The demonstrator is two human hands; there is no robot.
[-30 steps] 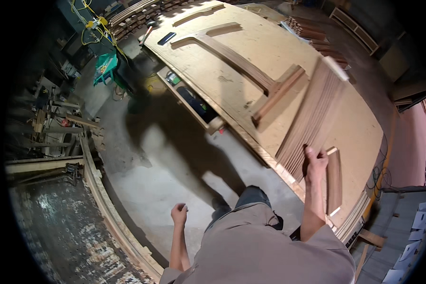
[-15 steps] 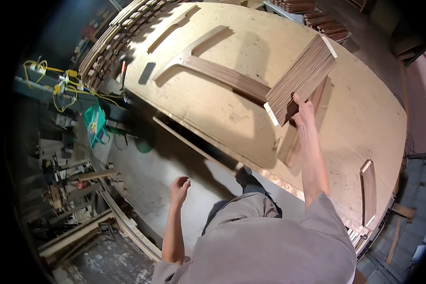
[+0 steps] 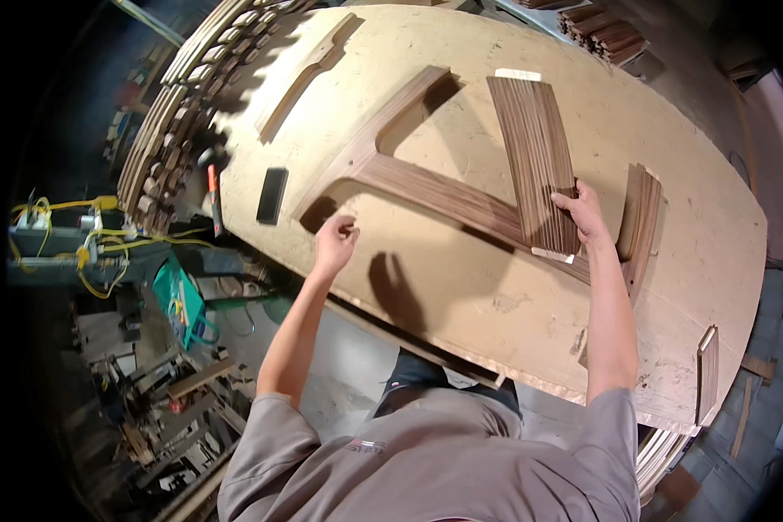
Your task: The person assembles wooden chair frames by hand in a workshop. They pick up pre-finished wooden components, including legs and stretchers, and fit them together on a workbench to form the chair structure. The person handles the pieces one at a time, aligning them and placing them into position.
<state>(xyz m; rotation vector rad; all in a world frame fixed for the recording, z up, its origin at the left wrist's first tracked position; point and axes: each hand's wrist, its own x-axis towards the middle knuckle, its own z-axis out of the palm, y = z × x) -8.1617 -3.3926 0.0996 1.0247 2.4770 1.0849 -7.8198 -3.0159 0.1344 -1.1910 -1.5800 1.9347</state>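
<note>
Your left hand, fingers half curled on nothing visible, had moved from above the floor to over the table, bringing both hands to the work. Over the wooden frame, the board had swung its far end leftward, its right edge clamped in your right hand.

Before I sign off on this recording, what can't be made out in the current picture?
Head view, right grip: most fingers are hidden behind the wooden panel it holds.
Head view, long wooden crosspiece: a stretch is hidden by the wooden panel.
Head view, left grip: the palm is hidden by the curled hand itself.
Head view, stacked wood at upper left: cut off by the picture's top edge.
</note>
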